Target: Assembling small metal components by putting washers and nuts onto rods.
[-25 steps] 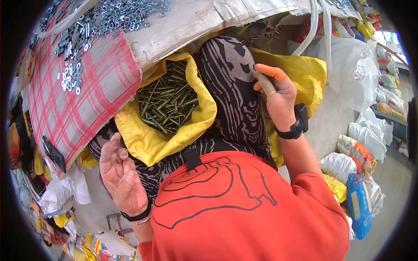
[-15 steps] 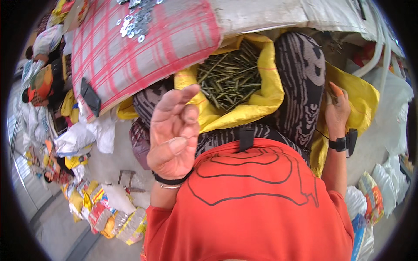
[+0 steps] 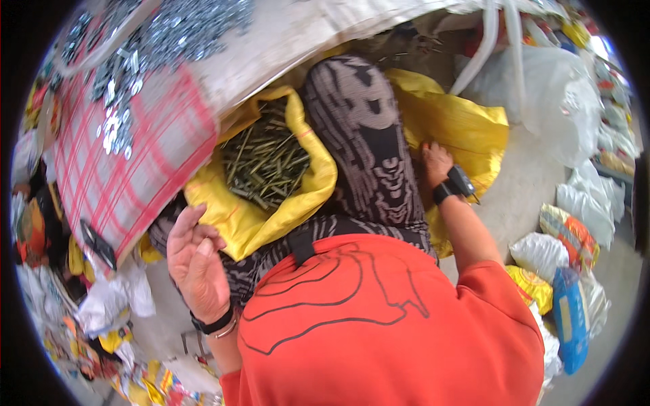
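A yellow sack (image 3: 308, 203) lies open between my knees, filled with dark long nails (image 3: 267, 162). My left hand (image 3: 196, 264) hovers palm-up beside the sack's left edge, fingers apart and loosely curled, holding nothing; it wears a dark wristband. My right hand (image 3: 437, 162), with a black watch on the wrist, rests low against the yellow sack cloth (image 3: 460, 122) beside my right leg in patterned trousers (image 3: 362, 135). Its fingers are tucked between leg and cloth, so its grip is hidden. My orange shirt fills the lower middle.
A red-checked sack (image 3: 128, 176) strewn with small silvery metal parts (image 3: 142, 54) lies at the upper left, a white sack (image 3: 305, 27) beside it. White plastic bags (image 3: 555, 101) and a blue packet (image 3: 572, 318) stand at the right. Coloured packets (image 3: 142, 386) litter the lower left floor.
My right hand has dropped from in front of my knee down onto the yellow cloth. My left hand has lowered and drifted left of the sack. The view has swung.
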A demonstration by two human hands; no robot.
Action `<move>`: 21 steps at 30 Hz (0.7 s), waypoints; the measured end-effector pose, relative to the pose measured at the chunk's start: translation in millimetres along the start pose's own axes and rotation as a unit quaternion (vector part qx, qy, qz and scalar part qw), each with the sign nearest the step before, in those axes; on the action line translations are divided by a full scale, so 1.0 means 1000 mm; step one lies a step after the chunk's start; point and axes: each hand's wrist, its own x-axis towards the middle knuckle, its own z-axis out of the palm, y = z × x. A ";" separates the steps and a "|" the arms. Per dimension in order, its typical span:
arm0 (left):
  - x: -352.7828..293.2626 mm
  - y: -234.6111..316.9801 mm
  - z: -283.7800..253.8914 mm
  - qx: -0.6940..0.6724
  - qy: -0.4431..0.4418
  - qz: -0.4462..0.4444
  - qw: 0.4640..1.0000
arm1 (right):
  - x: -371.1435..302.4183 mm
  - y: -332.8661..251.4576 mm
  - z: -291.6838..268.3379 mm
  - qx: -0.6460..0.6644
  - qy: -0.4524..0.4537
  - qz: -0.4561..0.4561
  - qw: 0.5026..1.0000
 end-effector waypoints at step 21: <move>0.018 -0.028 -0.051 0.088 0.052 -0.163 0.981 | 0.051 0.049 -0.073 0.651 0.052 0.274 0.706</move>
